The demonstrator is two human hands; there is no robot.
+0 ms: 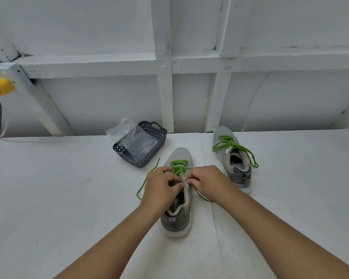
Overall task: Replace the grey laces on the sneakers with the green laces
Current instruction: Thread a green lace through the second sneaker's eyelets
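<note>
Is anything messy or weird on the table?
A little. A clear plastic bag flops across the dark basket, half hanging out. The far sneaker has loose green laces trailing over its side, untied. Nothing looks broken or spilled.

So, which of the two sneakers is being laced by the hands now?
The nearer sneaker, at the centre: both hands work its green lace. The far-right sneaker stands untouched.

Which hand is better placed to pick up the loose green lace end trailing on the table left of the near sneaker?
Probably the left hand: the loose lace end lies beside it, while the right hand sits across the near sneaker.
</note>
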